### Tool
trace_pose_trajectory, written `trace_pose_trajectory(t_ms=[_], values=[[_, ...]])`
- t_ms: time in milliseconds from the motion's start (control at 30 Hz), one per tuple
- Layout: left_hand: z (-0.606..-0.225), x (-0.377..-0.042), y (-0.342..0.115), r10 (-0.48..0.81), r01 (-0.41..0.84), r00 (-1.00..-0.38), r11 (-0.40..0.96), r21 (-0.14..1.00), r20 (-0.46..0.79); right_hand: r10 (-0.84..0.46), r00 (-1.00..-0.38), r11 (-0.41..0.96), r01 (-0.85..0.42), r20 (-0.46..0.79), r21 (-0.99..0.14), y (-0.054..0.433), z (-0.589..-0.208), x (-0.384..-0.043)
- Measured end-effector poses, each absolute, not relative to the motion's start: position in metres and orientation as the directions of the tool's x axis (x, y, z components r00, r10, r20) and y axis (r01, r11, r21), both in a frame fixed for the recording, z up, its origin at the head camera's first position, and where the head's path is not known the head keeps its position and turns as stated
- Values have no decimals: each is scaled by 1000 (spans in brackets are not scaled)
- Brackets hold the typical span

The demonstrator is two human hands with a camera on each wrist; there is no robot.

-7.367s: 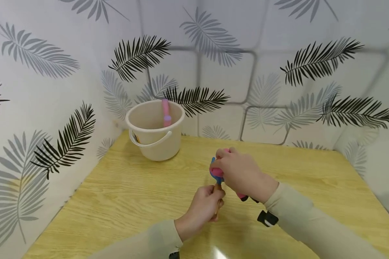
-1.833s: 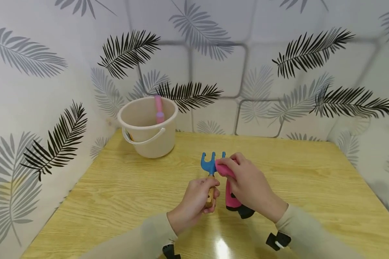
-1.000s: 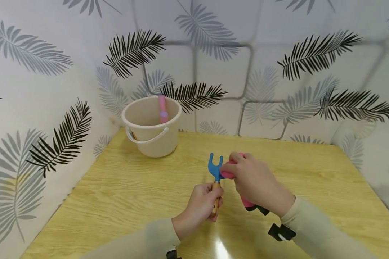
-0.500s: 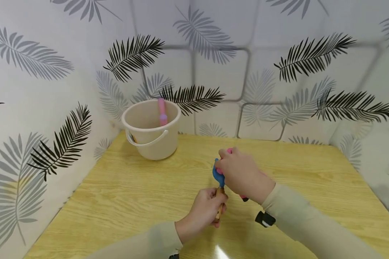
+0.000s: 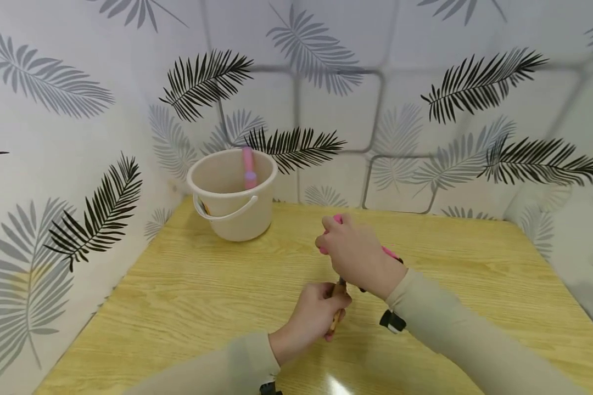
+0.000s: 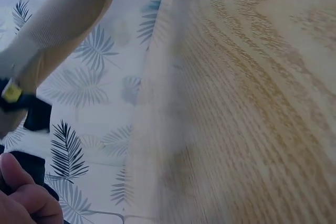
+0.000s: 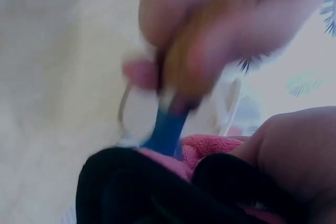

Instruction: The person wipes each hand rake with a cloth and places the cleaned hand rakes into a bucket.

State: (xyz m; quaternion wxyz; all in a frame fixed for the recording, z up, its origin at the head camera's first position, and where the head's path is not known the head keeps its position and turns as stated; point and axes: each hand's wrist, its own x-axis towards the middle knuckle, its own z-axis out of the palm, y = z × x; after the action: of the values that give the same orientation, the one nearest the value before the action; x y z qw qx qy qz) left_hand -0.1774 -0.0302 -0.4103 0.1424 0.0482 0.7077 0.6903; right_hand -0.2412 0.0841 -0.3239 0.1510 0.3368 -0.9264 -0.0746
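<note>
In the head view my left hand (image 5: 308,312) grips the wooden handle (image 5: 338,296) of a small garden hand rake, holding it up over the table. My right hand (image 5: 358,252) grips a pink cloth (image 5: 323,250) with black trim, wrapped over the rake's head. Hand and cloth hide the tines in the head view. The right wrist view shows the rake's blue neck (image 7: 167,132) entering the pink terry fabric (image 7: 210,147), below the fingers on the handle. Only curled fingers of the left hand (image 6: 31,198) show in the left wrist view.
A cream bucket (image 5: 242,219) with a white handle stands at the back left of the wooden table (image 5: 202,307). Inside it leans a pink tool handle (image 5: 249,162). Leaf-patterned walls (image 5: 326,181) border the table at the back and sides.
My right hand and the cloth move from the right tine across the rake's head, leftward and away from me, covering the blue tines seen earlier. The left hand keeps its grip; the bucket stays put.
</note>
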Motion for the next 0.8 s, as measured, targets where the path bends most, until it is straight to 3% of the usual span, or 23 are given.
trace_pose_trajectory(t_ms=[167,367,667,800], values=[[-411,-176,-28,257,-152,-953,45,987,-158,-663,-741,736,-617,110,280,82,-320,-256],[-414,-181,-28,234,-165,-959,1,986,-160,-746,-666,635,-722,-26,275,77,-319,-237],[-410,-183,-32,212,-161,-965,-14,987,-155,-748,-657,649,-697,91,303,71,-321,-237],[-409,-184,-35,181,-167,-971,-44,985,-157,-765,-636,639,-731,98,239,76,-320,-234]])
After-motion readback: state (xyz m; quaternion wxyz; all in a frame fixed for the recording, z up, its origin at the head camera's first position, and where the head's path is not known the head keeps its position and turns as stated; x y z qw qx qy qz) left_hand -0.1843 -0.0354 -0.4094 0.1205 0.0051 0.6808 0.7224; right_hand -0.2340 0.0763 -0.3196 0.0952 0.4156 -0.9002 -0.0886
